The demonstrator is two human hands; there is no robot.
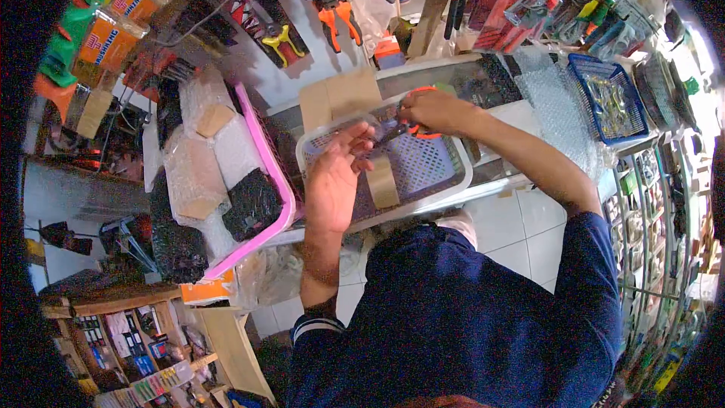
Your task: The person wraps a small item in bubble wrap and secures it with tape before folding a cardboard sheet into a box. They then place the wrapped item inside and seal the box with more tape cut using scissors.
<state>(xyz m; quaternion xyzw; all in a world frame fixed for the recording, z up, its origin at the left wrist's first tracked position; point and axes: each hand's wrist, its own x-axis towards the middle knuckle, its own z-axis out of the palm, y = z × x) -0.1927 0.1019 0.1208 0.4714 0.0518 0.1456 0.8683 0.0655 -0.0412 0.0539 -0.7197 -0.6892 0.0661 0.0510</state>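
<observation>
My right hand is closed around an orange-handled tool, with its dark end pointing left toward my other hand. My left hand is raised palm up, its fingers bent and apart, near the tool's dark end; a clear, shiny piece seems to lie by the fingertips, too blurred to make out. Both hands are above a pale plastic basket with a perforated bottom. A strip of brown cardboard lies in the basket, and another brown piece is behind it.
A pink-rimmed basket with wrapped packages stands at the left. Bubble wrap and a blue basket of small metal items are at the right. Packaged tools, including orange-handled pliers, hang along the back. Wooden shelving is at the lower left.
</observation>
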